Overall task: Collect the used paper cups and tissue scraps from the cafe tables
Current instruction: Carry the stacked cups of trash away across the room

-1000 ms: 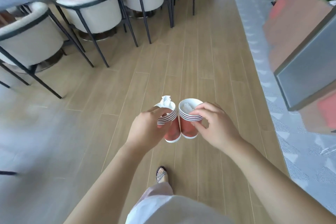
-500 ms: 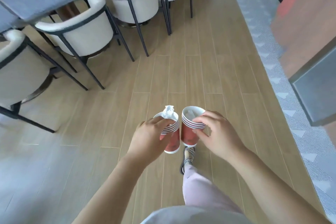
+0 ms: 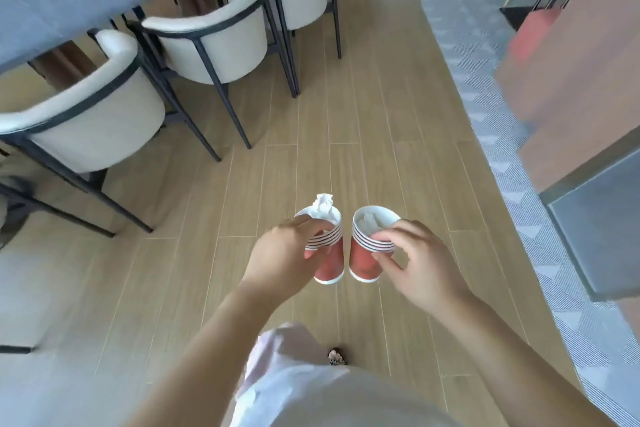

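The left cup (image 3: pixel 329 262) is gripped below its striped rim by the left hand (image 3: pixel 282 253), whose curled fingers hide its near side; a tissue (image 3: pixel 323 206) sticks out of its top. The right cup (image 3: pixel 362 258) is pinched at the rim by the right hand (image 3: pixel 419 263), a scrap (image 3: pixel 369 220) lying inside. Both are held just apart above the floor (image 3: pixel 381 135). A foot (image 3: pixel 336 357) is half hidden by clothing. Furniture at the right edge is too blurred to make out.

Left hand (image 3: pixel 284 253) grips left cup (image 3: pixel 329 253) holding tissue (image 3: pixel 322 205); right hand (image 3: pixel 420 263) grips right cup (image 3: pixel 365 253), just beside it, above the floor (image 3: pixel 311 135).
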Tool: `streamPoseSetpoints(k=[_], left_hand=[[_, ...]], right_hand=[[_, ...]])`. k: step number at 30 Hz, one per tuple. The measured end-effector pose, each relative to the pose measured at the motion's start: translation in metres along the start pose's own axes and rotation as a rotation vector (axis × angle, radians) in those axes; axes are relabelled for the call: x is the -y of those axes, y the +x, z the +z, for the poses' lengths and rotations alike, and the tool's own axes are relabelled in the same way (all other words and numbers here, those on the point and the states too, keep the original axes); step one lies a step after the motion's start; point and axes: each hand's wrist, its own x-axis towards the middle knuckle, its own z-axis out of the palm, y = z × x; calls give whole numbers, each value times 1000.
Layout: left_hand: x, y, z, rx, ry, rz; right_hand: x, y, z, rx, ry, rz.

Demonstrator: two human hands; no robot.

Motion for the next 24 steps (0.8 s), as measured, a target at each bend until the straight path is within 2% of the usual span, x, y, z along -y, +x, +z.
streamPoseSetpoints(k=[11, 18, 24], left_hand=[[95, 243, -34, -69, -44, -109], [111, 424, -76, -7, 17, -23], [113, 557, -77, 51, 36, 23]], right_hand=[[-58, 267, 59, 96, 39, -86], [-99, 439, 53, 25, 47, -59], [-152, 545, 51, -16, 11, 9]])
